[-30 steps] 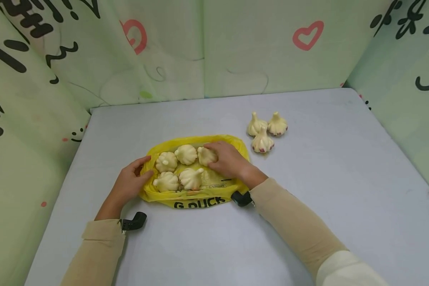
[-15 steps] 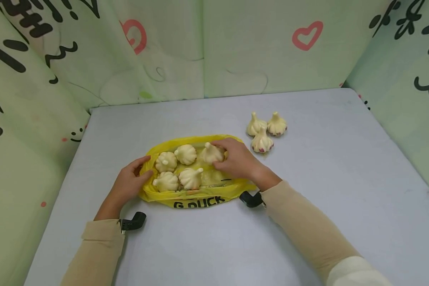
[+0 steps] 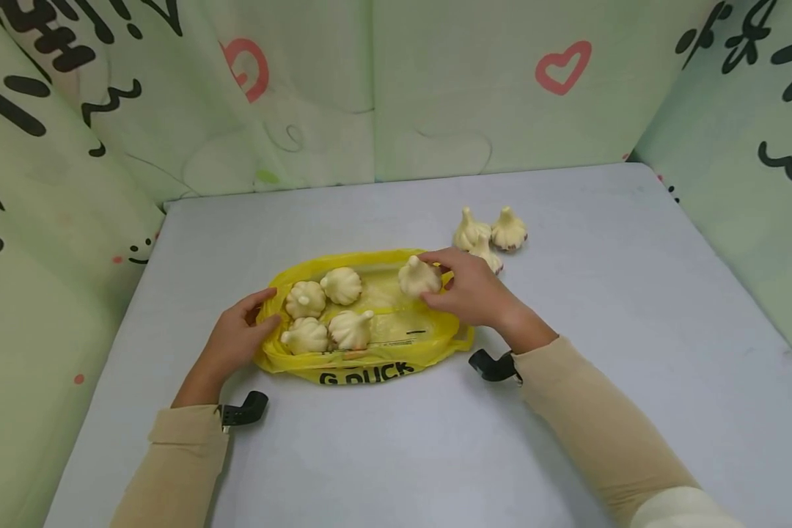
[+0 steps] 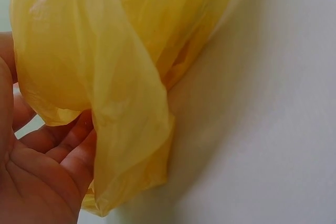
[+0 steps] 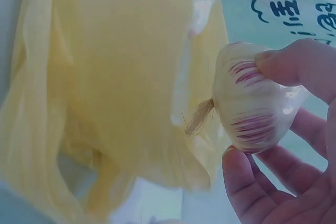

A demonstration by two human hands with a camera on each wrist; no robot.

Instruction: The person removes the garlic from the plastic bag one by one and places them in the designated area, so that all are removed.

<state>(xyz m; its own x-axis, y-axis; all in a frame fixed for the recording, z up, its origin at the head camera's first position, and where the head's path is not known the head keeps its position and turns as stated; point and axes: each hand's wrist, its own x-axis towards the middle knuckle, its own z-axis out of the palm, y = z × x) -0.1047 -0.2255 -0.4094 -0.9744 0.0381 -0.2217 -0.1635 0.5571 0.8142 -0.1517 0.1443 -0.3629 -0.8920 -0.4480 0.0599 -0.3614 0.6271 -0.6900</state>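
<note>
A yellow plastic bag marked "G.DUCK" lies with its mouth spread wide, holding several garlic bulbs toward its left side. At the bag's left end, my left hand grips the rim; in the left wrist view its fingers go in behind the yellow film. My right hand pinches one garlic bulb between thumb and fingers above the bag's right end. The right wrist view shows this bulb's purple streaks and its tuft of roots pointing toward the bag.
Three more garlic bulbs stand grouped on the table behind the right hand, which partly covers the nearest one. A pale grey tabletop carries everything. Green printed curtains enclose the back and both sides.
The right hand has lifted a garlic bulb out of the back row in the bag and carried it right, toward the rim. My left hand stays at the bag's left end.
</note>
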